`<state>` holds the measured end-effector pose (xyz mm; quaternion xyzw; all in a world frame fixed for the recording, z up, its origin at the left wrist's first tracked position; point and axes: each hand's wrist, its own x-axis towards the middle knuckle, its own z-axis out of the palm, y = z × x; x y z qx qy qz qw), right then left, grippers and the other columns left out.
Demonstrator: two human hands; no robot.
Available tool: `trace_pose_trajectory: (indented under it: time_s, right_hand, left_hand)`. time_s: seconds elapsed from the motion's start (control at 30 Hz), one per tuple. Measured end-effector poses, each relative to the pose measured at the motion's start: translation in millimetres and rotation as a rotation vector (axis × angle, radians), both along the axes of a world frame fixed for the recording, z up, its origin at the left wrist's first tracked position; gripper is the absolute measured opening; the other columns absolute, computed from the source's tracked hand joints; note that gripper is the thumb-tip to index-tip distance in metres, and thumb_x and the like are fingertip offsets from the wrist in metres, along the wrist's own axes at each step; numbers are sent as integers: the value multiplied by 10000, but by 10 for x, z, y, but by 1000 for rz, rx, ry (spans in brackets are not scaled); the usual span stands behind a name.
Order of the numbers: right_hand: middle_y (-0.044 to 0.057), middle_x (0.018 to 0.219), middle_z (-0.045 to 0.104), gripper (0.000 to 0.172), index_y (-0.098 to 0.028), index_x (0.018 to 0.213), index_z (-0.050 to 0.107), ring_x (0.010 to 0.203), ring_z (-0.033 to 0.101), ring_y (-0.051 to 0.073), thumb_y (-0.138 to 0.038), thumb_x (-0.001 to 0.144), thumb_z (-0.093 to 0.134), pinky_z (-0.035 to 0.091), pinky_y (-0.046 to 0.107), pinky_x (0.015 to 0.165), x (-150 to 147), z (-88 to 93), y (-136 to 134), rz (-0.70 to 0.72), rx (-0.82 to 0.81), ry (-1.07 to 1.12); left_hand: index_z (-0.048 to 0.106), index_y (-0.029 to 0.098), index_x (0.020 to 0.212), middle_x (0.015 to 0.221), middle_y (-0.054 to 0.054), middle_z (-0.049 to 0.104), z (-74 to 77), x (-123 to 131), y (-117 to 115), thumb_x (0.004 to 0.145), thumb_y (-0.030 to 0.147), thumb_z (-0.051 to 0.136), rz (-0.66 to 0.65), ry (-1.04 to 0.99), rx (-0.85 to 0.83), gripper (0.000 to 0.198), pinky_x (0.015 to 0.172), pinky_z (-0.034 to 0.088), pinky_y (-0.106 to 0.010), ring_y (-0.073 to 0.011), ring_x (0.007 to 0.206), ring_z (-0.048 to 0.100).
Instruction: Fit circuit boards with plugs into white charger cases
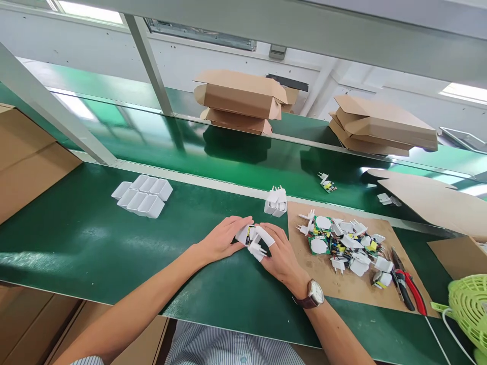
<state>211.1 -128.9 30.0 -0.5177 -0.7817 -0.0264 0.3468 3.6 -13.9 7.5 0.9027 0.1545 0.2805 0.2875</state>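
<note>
My left hand [223, 237] and my right hand [279, 253] meet over the green table, both gripping one white plug adapter [251, 238]. Its shell is open and a small circuit board shows inside. My right fingers, with white finger cots, pinch the plug cap with its two pins. A wristwatch [312, 295] sits on my right wrist. Just behind my hands stand two assembled white adapters [276, 202].
A cardboard sheet [342, 289] at right carries a heap of circuit boards and plug caps [344, 246], plus red-handled cutters [409, 286]. Several empty white shells [142, 196] lie at left. Folded cartons [239, 101] sit on the conveyor behind. A green fan [470, 306] stands far right.
</note>
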Motion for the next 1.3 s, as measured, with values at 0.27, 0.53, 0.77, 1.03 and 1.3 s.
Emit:
trace_pose_trajectory:
  time_s: [0.27,0.53,0.77,1.03,1.3]
  right_hand:
    - [153,1387,582,422,-249,1386,540,1291,595,277,-274,976,638,557,506,1052,99,134,201,104,-236,143]
    - [107,1208,647,255,-252,1228,670,1044,683,190,-190,1005,562,636,369,895,-18,-165,266,177,-70,183]
    - [82,1066,670,214,-252,1115,692,936,679,189,-143,947,618,629,332,772,-107,-171,209,55,-34,266]
    - [91,1098,653,242,-250,1108,682,949,674,197,-109,938,583,618,341,765,-79,-153,187,50,-69,268]
    - [100,1089,664,302,-248,1294,584,963,677,217,-188,999,558,633,357,780,-95,-187,201,17,-91,186]
  left_hand:
    - [217,258,1594,1491,-153,560,-7,-19,-42,959,253,602,37,-153,-395,743,1095,525,-439,-258,1366,569]
    - [433,211,1477,1382,-151,660,4,-35,36,1058,483,407,195,-218,-694,501,1081,505,-451,-240,1239,655]
    - [339,224,1542,1407,-198,629,-9,-9,-9,1020,531,488,99,-336,-722,624,1002,551,-429,-259,1214,666]
    - [413,240,1513,1406,-167,615,13,-44,19,969,503,602,83,-304,-353,633,1028,535,-458,-286,1272,613]
    - [662,211,1062,983,-58,737,143,11,-27,992,420,558,313,-208,-493,244,722,585,-306,-160,786,686]
